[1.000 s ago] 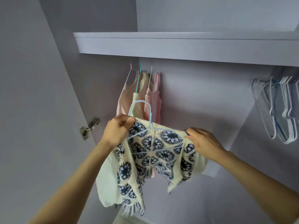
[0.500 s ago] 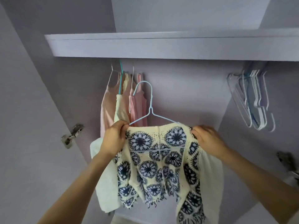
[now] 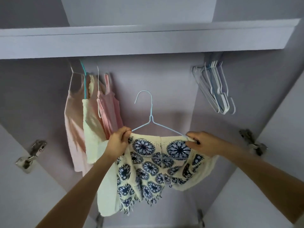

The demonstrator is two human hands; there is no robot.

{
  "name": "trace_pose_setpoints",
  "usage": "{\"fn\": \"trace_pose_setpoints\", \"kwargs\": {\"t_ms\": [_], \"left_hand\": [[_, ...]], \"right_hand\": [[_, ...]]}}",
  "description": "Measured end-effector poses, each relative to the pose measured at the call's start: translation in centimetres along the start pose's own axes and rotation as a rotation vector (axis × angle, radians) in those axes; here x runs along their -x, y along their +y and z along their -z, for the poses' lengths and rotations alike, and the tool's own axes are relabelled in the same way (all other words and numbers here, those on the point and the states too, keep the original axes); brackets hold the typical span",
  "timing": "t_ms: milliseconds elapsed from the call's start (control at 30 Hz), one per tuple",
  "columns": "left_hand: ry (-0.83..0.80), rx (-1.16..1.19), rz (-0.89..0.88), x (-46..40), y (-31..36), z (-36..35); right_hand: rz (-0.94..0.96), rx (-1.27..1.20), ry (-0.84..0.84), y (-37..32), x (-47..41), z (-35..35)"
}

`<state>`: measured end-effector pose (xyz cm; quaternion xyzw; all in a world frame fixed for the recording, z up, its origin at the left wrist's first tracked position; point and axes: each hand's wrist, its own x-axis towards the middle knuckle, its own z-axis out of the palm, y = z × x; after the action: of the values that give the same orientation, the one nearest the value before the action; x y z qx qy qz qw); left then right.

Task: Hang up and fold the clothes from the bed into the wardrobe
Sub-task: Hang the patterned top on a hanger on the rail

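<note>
The cream top with blue rosettes (image 3: 153, 163) hangs on a pale blue wire hanger (image 3: 150, 119), held up inside the wardrobe between the two hands, its hook free and below the shelf (image 3: 148, 40), probably so the shoulders can be squared before hooking. The left hand (image 3: 119, 143) curls tight round one shoulder and hanger end; the right hand (image 3: 199, 143) pinches the other (thumb side hidden). Beyond the left fingers hang pink and cream tops (image 3: 92, 122); beyond the right, spare hangers (image 3: 217, 91).

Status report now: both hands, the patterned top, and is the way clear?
Left hand and right hand grip patterned top on blue hanger. Hook not yet hung. Nothing blocks between hung tops and spare hangers.
</note>
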<state>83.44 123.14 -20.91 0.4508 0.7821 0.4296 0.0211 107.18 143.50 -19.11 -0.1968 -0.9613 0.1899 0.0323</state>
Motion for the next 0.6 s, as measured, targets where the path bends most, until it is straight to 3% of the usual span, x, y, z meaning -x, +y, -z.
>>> {"fn": "trace_pose_setpoints", "kwargs": {"t_ms": [167,333,433,500,600], "left_hand": [[0.055,-0.063,0.021,-2.3,1.8,-2.0],[0.359,-0.412,0.067,-4.9,0.8,1.1],[0.473,-0.456,0.137,-6.1,-0.5,3.7],[0.461,-0.455,0.200,-6.8,-1.3,5.1],[0.303,-0.508,0.305,-7.6,-3.1,6.0]], "right_hand": [[-0.189,-0.080,0.083,1.1,2.4,0.0],[-0.389,-0.148,0.238,0.5,3.3,-0.6],[-0.455,-0.195,0.315,-2.0,1.5,-1.7],[-0.426,-0.236,0.361,-4.4,-0.6,-2.5],[-0.325,-0.365,0.325,-7.9,-4.7,-3.4]]}}
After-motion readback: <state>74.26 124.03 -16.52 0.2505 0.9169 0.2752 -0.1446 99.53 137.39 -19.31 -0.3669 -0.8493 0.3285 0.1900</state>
